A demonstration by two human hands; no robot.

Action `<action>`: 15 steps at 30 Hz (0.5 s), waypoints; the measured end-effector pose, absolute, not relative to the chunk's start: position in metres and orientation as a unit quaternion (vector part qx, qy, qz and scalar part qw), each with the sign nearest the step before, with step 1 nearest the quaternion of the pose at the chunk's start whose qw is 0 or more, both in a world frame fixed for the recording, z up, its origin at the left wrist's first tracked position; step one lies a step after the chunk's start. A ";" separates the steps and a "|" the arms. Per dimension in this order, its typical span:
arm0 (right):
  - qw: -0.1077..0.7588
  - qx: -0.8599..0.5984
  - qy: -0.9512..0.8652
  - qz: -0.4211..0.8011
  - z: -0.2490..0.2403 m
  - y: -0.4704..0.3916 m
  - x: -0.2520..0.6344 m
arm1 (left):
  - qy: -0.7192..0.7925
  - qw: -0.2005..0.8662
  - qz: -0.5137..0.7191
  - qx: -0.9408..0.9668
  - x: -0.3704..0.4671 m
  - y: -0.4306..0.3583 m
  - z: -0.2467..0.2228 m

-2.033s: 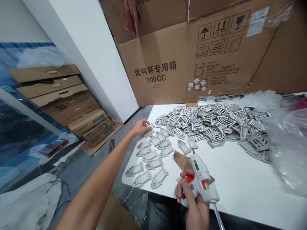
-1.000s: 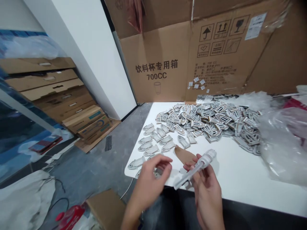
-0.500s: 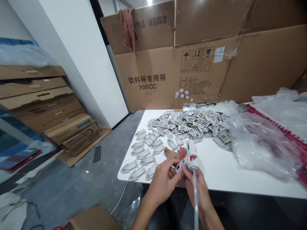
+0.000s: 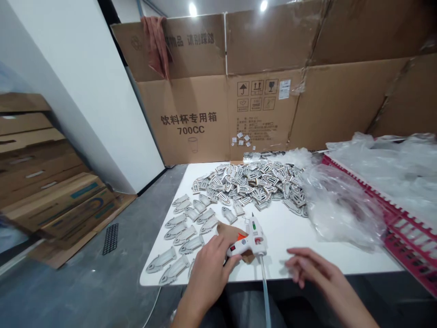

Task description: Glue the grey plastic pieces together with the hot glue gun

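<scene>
A white glue gun (image 4: pixel 254 237) with an orange trigger lies on its side near the table's front edge, its nozzle pointing away and a long clear glue stick trailing from its back. My left hand (image 4: pixel 213 262) is closed round the end of its handle. Brown paper or card (image 4: pixel 228 231) shows beneath the gun. My right hand (image 4: pixel 310 269) is off the gun, over the front edge to the right, fingers apart and holding nothing. Grey shield-shaped pieces (image 4: pixel 184 234) lie spread out left of the gun. A large heap of similar pieces (image 4: pixel 256 180) sits behind it.
Clear plastic bags (image 4: pixel 341 205) and a magenta crate (image 4: pixel 406 228) with plastic on it stand at the right. Large cardboard sheets (image 4: pixel 191 100) rise behind the white table (image 4: pixel 290 232). Stacked cartons (image 4: pixel 51 191) and a black grid mat (image 4: pixel 110 238) are on the left.
My right hand has let go of the glue gun and moved right, its fingers spreading. The gun is lower, over the brown paper, with my left hand still on it. The view has shifted right.
</scene>
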State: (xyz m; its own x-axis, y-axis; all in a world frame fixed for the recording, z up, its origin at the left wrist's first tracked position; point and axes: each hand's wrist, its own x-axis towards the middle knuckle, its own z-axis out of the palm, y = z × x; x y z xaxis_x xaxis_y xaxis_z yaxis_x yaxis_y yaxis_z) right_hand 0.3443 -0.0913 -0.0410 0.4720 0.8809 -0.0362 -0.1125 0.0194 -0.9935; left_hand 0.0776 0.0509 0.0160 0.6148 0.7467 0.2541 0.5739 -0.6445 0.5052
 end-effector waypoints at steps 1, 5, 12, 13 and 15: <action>0.632 -0.611 -0.338 0.335 -0.038 -0.082 0.361 | 0.370 0.178 0.226 0.883 0.080 0.050 0.013; 0.584 -0.690 -0.404 0.143 -0.031 -0.023 0.404 | 0.344 0.136 0.239 0.898 0.089 0.048 0.004; 0.425 -0.637 -0.636 0.100 -0.029 0.036 0.397 | 0.345 0.078 0.253 0.900 0.100 0.042 -0.008; 0.406 -0.633 -0.652 0.095 -0.030 0.036 0.395 | 0.348 0.067 0.256 0.899 0.103 0.040 -0.009; 0.379 -0.637 -0.666 0.081 -0.034 0.032 0.393 | 0.354 0.049 0.262 0.897 0.108 0.034 -0.012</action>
State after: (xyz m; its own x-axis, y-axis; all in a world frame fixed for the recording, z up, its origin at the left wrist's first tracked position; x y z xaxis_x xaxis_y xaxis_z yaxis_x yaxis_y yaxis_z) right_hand 0.3931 0.0320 -0.0337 0.0986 0.9102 0.4022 0.7871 0.1759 -0.5912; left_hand 0.1078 0.0344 -0.0119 0.6123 0.6598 0.4356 0.6079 -0.7452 0.2741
